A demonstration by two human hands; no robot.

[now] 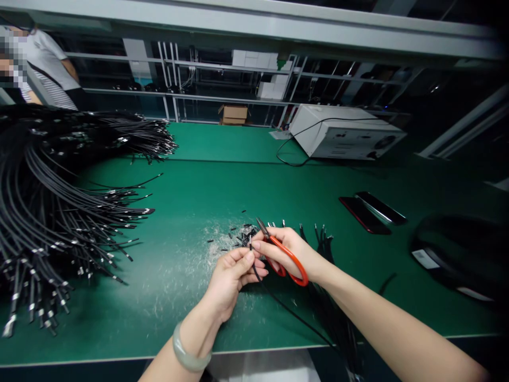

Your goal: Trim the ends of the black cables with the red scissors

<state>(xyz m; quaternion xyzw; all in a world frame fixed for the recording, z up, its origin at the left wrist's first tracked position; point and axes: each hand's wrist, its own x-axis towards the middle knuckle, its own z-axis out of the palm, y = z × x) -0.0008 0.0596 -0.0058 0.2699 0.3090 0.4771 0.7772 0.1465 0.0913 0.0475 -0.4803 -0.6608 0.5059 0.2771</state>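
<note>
At lower centre, left hand (230, 276) fingers pinch one thin black cable (278, 302) upright, right hand (288, 249) fingers closed round orange-handled scissors (278, 254) at its tip; small black offcuts (238, 236) on green desk (222, 185) suggest some done, many black cables (47, 212) at left apparently pending.

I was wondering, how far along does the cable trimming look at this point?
Some looks done: cut black bits litter the green table, and a few cables lie beyond the right hand. In hand: the left hand pinches one black cable while the right holds orange-handled scissors at its tip. A big cable heap waits at left, seemingly most of the work.
</note>
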